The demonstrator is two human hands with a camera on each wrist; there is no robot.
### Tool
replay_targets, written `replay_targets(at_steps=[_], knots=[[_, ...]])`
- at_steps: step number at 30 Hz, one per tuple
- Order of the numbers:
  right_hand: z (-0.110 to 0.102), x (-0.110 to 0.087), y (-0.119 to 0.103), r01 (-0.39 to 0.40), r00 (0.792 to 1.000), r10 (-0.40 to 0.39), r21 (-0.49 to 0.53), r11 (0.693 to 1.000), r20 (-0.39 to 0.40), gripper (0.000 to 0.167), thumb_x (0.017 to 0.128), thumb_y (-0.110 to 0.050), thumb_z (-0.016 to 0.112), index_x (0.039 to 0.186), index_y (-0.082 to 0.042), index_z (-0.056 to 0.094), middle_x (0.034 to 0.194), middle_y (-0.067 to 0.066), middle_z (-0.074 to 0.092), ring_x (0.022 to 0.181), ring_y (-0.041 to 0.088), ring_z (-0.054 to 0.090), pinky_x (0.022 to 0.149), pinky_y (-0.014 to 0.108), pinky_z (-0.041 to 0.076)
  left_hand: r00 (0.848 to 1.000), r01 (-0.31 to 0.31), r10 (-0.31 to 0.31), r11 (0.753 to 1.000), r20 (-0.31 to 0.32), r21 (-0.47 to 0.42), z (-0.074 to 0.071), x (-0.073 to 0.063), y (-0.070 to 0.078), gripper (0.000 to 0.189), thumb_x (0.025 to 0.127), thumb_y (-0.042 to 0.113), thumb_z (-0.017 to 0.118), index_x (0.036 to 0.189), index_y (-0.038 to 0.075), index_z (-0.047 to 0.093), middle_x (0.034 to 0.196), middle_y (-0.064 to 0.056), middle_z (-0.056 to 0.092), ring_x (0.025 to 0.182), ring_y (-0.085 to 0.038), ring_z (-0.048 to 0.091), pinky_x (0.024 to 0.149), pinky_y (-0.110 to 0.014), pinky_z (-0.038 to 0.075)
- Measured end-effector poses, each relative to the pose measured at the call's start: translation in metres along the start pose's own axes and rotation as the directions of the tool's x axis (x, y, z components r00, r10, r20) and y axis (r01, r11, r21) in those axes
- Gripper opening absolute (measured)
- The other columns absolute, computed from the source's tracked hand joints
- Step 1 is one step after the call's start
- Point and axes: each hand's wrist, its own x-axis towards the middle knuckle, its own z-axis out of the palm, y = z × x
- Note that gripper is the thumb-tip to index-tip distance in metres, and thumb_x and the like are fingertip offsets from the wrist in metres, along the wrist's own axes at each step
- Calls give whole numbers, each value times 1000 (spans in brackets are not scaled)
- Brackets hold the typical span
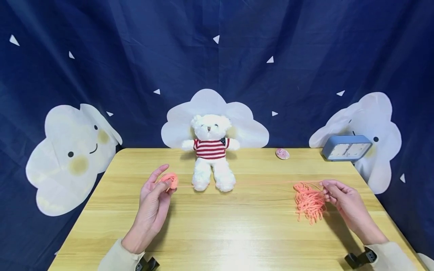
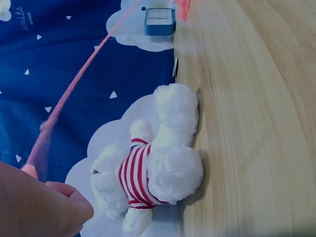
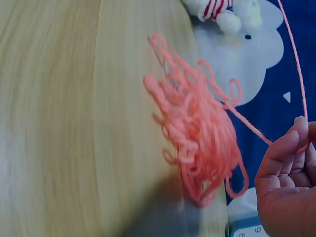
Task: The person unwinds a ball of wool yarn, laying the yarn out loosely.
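Observation:
A small wound coil of coral yarn (image 1: 172,179) is held between the thumb and fingers of my left hand (image 1: 151,207), above the left part of the table. From it a taut strand (image 3: 297,64) runs across to my right hand (image 1: 347,203), which pinches it between thumb and fingertips. Just left of the right hand lies a loose, tangled heap of the same yarn (image 1: 309,202); in the right wrist view a length (image 3: 249,126) leads from this heap up to the pinching fingers. In the left wrist view the coil is mostly hidden behind the hand.
A white teddy bear (image 1: 211,149) in a red-striped shirt sits at the back middle of the wooden table (image 1: 217,229), behind the strand. Farther right are a small round pink object (image 1: 282,153) and a blue clock (image 1: 347,147). A dark blue curtain (image 1: 135,56) with clouds hangs behind.

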Motion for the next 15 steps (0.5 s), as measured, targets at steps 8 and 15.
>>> replay_targets(at_steps=[8, 15], knots=[[-16, 0, -3, -59, 995, 52, -74, 996, -88, 31, 114, -5, 56, 107, -14, 84, 90, -1, 73, 77, 7, 68, 69, 19, 59, 1000, 7, -6, 999, 22, -46, -1, -1, 0, 48, 102, -19, 45, 147, -4, 49, 86, -5, 60, 79, -16, 58, 71, -23, 54], [-36, -1, -3, -206, 965, 149, -269, 941, -216, 34, 113, -14, 61, 93, -27, 84, 82, -9, 69, 69, 5, 59, 62, 18, 54, 1000, -19, 18, 998, -17, -56, 0, 1, -1, 43, 100, -21, 47, 139, -3, 55, 86, -5, 67, 85, -14, 66, 80, -23, 54]])
